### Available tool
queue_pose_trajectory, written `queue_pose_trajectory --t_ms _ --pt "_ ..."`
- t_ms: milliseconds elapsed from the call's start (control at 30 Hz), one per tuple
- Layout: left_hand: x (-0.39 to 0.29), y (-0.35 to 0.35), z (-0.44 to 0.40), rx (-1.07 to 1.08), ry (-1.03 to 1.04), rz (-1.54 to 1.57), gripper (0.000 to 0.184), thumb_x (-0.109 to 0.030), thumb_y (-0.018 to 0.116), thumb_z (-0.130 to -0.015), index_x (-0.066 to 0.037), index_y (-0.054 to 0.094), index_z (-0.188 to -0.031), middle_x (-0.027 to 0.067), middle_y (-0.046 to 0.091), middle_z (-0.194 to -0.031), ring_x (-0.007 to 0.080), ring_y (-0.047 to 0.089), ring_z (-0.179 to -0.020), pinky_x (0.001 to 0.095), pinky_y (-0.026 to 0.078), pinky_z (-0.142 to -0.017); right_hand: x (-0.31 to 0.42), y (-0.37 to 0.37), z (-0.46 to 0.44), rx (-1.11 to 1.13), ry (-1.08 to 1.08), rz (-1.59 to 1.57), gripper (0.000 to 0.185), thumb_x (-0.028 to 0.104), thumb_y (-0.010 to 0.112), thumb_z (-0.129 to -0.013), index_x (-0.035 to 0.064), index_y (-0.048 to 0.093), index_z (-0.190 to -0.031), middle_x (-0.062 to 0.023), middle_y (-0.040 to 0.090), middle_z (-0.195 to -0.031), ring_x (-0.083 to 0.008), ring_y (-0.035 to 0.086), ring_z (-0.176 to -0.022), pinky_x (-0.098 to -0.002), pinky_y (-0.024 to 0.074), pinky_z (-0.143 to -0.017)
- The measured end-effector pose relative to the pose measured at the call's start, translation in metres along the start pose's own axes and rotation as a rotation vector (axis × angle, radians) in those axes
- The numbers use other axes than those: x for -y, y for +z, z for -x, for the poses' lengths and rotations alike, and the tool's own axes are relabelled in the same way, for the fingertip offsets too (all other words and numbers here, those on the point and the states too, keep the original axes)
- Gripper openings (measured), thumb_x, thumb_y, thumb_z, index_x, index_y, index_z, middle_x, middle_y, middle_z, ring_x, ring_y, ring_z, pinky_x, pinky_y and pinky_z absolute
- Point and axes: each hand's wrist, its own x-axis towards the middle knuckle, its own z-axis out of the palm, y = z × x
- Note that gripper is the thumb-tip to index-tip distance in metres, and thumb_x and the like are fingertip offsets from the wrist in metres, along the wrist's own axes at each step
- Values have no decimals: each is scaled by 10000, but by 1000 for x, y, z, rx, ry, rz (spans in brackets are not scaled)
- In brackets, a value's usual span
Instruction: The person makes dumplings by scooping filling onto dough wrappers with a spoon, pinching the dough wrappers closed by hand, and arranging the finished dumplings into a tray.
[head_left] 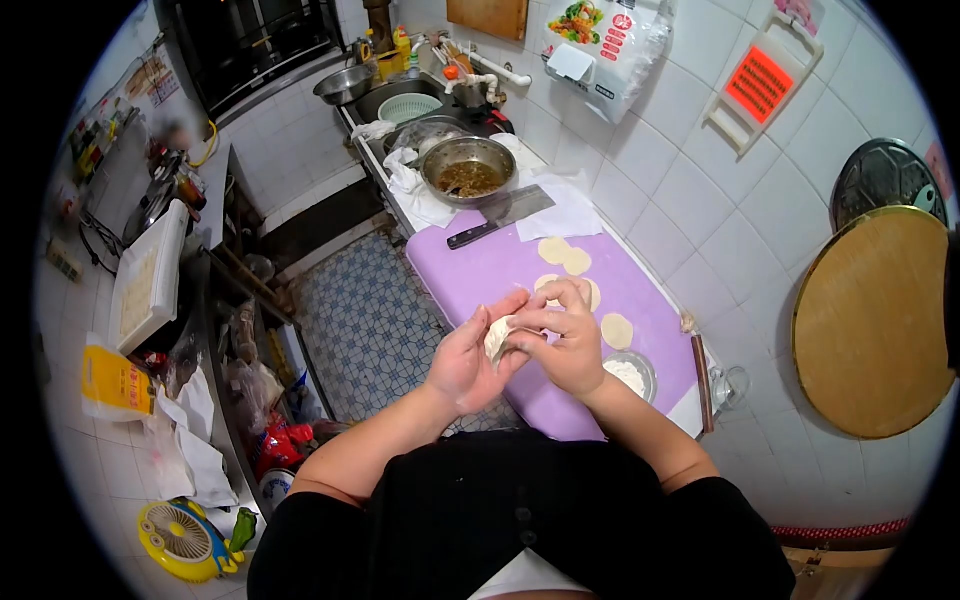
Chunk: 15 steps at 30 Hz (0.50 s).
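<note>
From the head, one view faces forward and down, close above the bare left hand (462, 363) and bare right hand (570, 350), mid-frame.

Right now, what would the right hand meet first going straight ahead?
The right hand would likely meet the folded off-white dough first, then the left hand holding it; depth is unclear.

Top (450, 530): black, matte cloth
Buttons (523, 514): small, round, dark, set down the front
Sleeves (305, 530): black, short, ending near the elbows
Inner layer (528, 575): white, showing in a V-shaped gap
Left grip (462, 362): bare hand
Right grip (570, 350): bare hand
</note>
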Motion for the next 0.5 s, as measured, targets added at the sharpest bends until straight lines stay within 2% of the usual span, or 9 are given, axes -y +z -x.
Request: queue_pose_trajectory --t_ms 33,133,233,333,433,500 --pt "-3 1 1 20 -27 -22 526 -355 199 -1031 -10 337 -1403 145 426 -1383 257 428 -1269 412 334 -1087 3 0 -4 7 5 -8 154 123 751 -644 155 749 -795 3 592 -919 -258 435 -994 -385 368 -895" --pt "-10 -3 2 -9 -96 -104 567 -408 181 -1026 -16 340 -1403 141 461 -1346 246 460 -1235 406 356 -1059 -3 -3 -8 165 -166 -40 128 102 736 -672 163 745 -785 11 604 -957 -246 456 -1039 -410 356 -943" --pt "-14 -11 3 87 -118 -50 602 -465 217 -1011 -14 344 -1388 144 490 -1311 240 536 -1163 375 450 -982 -10 2 -9 222 -168 -78 106 99 715 -683 156 735 -770 17 628 -935 -255 477 -1014 -419 361 -948" --pt "-20 -1 8 -10 -143 -124 618 -490 207 -1006 -21 347 -1383 137 502 -1289 232 557 -1131 366 475 -942 -5 3 -17 316 -275 -64 100 92 712 -678 141 725 -764 18 640 -909 -258 499 -956 -391 381 -915" --pt "-26 1 9 61 -150 -92 615 -479 197 -1012 -37 311 -1424 123 464 -1335 239 479 -1209 410 365 -1046 -7 9 -15 273 -300 -89 103 104 720 -660 147 727 -753 25 652 -945 -231 526 -943 -372 379 -868" --pt "-21 6 13 -4 -87 -17 627 -494 196 -1007 -46 299 -1433 121 453 -1345 241 458 -1228 411 349 -1053 1 14 -15 197 -250 -138 138 98 727 -640 145 727 -770 22 645 -920 -227 534 -912 -364 383 -840"
